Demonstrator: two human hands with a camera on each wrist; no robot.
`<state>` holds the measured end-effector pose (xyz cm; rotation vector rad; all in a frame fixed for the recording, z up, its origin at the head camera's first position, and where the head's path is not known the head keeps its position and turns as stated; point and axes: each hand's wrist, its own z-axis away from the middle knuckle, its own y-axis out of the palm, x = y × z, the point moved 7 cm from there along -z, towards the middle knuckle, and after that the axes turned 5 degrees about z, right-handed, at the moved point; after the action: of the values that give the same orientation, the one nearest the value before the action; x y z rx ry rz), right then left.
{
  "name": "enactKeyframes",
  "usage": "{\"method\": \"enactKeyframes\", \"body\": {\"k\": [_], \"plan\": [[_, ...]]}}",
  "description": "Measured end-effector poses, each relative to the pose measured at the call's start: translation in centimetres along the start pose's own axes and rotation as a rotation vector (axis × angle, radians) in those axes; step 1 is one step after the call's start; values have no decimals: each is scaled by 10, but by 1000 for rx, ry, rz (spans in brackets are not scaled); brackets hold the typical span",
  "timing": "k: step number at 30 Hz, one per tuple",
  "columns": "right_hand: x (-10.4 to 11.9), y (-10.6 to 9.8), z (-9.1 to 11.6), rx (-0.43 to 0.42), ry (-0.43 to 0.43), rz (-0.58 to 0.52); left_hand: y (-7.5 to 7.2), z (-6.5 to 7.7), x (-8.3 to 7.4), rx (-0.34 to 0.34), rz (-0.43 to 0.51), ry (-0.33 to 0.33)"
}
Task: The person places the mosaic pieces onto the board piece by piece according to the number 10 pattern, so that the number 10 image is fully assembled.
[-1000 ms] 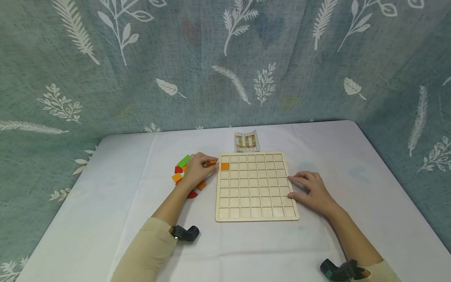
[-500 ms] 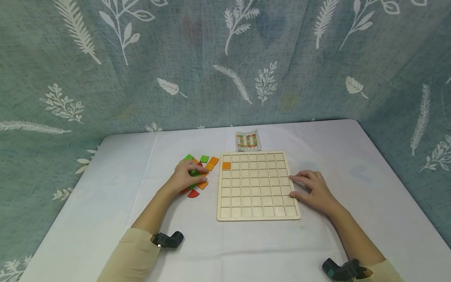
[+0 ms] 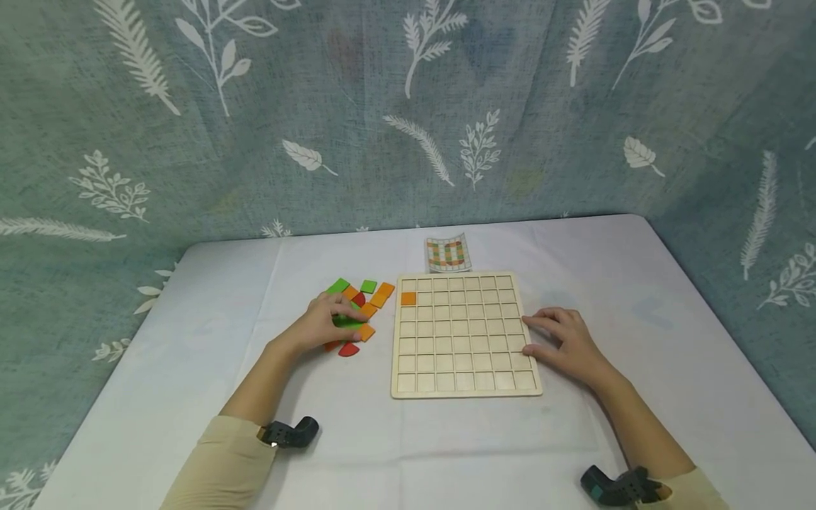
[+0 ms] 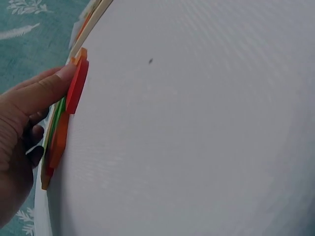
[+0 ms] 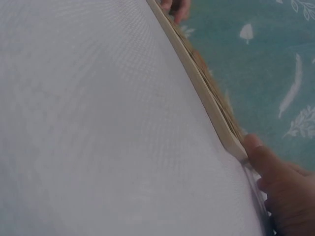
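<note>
My left hand (image 3: 321,320) is over the left part of a pile of flat coloured pieces, thumb and index finger apart around green pieces (image 3: 347,322). In the left wrist view its thumb reaches a red piece (image 4: 78,88) seen edge-on. Orange pieces (image 3: 382,295) and a red quarter-circle (image 3: 348,350) lie about the pile. To the right is a square wooden grid board (image 3: 455,347), with one orange square (image 3: 408,299) in its left column, second row from the top. The right hand (image 3: 564,340) rests thumb and fingertips against the board's right edge.
A small printed card (image 3: 448,255) with a coloured grid pattern lies just behind the board. White cloth (image 3: 459,453) covers the table. A leaf-patterned curtain (image 3: 357,120) hangs behind it. Each wrist carries a black camera (image 3: 292,432).
My left hand has let go of an orange piece beside the board and moved back left over the pile. A green square and orange pieces now show uncovered. The right hand stays put.
</note>
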<state>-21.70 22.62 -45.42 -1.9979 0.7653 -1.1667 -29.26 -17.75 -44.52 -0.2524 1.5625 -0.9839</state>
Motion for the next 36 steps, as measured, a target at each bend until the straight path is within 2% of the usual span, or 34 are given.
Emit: {"method": "enactKeyframes", "body": {"k": [6, 13, 16, 23, 29, 33, 36], "plan": [[0, 0, 0, -3, -8, -1, 4, -3, -13, 2, -106, 105], [1, -1, 0, -15, -24, 3, 12, -7, -24, -60, -224, 202], [1, -1, 0, -14, -26, 1, 13, -7, -27, -84, -223, 214], [1, -2, -1, -5, 0, 9, 14, -16, -36, -160, -132, 227], [1, -6, -3, -32, -14, 15, 19, -31, -53, -201, -179, 304], [1, -5, -3, -36, -13, 8, 27, -37, -60, -204, -192, 320], [1, -2, -1, -22, -5, 1, 37, -38, -61, -193, -162, 295]]}}
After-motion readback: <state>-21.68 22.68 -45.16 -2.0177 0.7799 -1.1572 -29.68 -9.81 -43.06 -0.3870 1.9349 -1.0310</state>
